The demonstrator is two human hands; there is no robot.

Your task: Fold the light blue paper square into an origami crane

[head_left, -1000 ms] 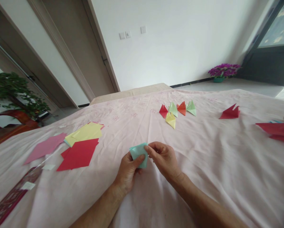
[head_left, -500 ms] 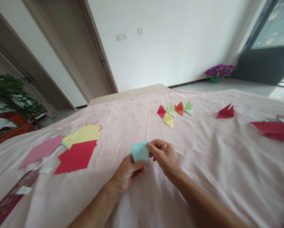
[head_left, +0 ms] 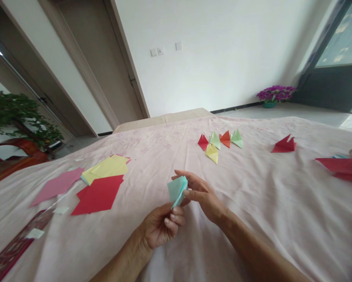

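Note:
A folded light-blue paper [head_left: 176, 189] stands upright above the pink cloth [head_left: 252, 203], held between both hands. My left hand [head_left: 161, 227] pinches its lower tip with curled fingers. My right hand [head_left: 199, 194] has fingers stretched along the paper's right side and top, pressing it. Both forearms reach in from the bottom edge.
Flat sheets lie at the left: red [head_left: 98, 194], yellow [head_left: 107, 168], pink [head_left: 57, 186]. Several small folded paper shapes [head_left: 220, 141] sit further back, a red folded one [head_left: 284, 145] to the right, and red paper [head_left: 340, 166] at the right edge. A dark red patterned strip [head_left: 14, 246] lies bottom left.
The blue paper has been turned from flat-facing to nearly edge-on and lifted slightly. My left hand dropped to its lower tip; my right hand's fingers opened out along it.

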